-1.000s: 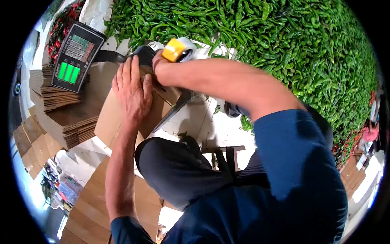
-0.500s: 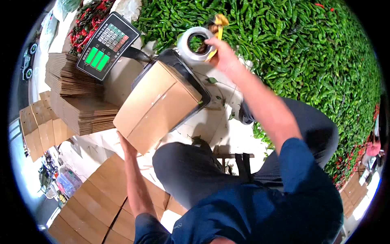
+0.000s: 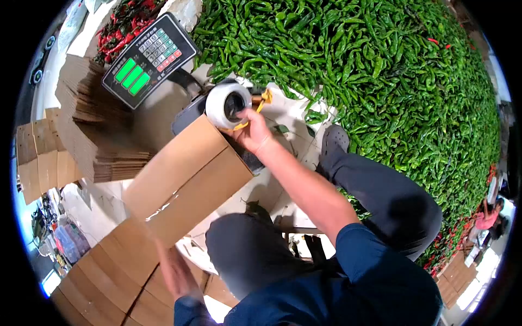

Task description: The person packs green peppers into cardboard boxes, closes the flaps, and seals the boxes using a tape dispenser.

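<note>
A closed cardboard box [image 3: 187,182] lies tilted in front of me, its upper end over a scale platform [image 3: 187,117]. My left hand [image 3: 173,266] holds the box's lower left end, with the fingers hidden behind it. My right hand [image 3: 253,133] is closed around a tape dispenser [image 3: 265,99] with yellow parts. The large roll of clear tape [image 3: 213,103] on it is at the box's upper end. Whether the tape touches the cardboard I cannot tell. A shiny strip shows along the box's middle seam.
The scale's display panel [image 3: 148,61] stands above the box, beside stacked flat cartons [image 3: 87,125]. Closed boxes [image 3: 103,277] line the lower left. A big heap of green peppers [image 3: 380,70] covers the right side, with red peppers [image 3: 120,33] at upper left. A person [image 3: 485,220] is at far right.
The box has shifted down and left, partly off the scale platform, along with my left hand. My right hand has brought the tape dispenser down and left to the box's upper end.
</note>
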A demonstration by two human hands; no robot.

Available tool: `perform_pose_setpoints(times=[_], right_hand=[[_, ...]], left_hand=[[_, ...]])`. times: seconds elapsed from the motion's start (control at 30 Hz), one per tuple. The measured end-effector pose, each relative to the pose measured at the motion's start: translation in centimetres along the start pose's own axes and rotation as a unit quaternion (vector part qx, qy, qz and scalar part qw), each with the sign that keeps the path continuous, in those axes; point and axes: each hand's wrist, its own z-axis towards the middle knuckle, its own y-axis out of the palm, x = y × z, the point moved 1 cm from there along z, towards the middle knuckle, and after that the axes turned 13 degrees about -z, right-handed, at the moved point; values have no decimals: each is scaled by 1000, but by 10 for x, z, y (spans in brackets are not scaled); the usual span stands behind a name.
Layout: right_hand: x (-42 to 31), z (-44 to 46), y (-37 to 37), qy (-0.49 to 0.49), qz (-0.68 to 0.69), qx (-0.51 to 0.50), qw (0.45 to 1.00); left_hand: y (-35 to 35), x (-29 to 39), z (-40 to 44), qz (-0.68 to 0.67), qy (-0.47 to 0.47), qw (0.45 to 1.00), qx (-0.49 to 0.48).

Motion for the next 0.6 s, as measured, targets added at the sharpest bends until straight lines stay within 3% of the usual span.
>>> perform_pose_setpoints(times=[0.07, 0.1, 0.13, 0.17, 0.2, 0.23, 0.3, 0.33, 0.43, 0.57, 0.6], right_hand=[[-34, -12, -6, 10, -50, -30, 998], [-62, -36, 12, -50, -169, 69, 982], [-90, -40, -3, -31, -289, 120, 949], [-112, -37, -30, -43, -340, 76, 936], [-126, -50, -33, -89, -381, 146, 909], [-141, -52, -61, -99, -475, 133, 864], [-145, -81, -59, -39, -528, 107, 842], [-135, -91, -54, -60, -528, 99, 841], [-111, -101, -31, -66, -587, 37, 806], [-89, -48, -25, 18, -619, -67, 782], [-83, -43, -12, 27, -659, -104, 745]], left_hand=[[36, 67, -39, 38, 97, 993, -54], [66, 97, -64, 75, 154, 982, -82], [109, 124, -108, 104, 250, 952, -144], [132, 135, -130, 305, 310, 895, -101], [154, 130, -135, 445, 386, 804, -75], [162, 135, -151, 448, 385, 803, -80], [170, 138, -154, 447, 290, 842, -81], [165, 137, -139, 493, 397, 763, -129], [174, 132, -155, 385, 353, 848, -89], [168, 129, -144, 344, 382, 850, -115], [171, 129, -147, 341, 389, 848, -114]])
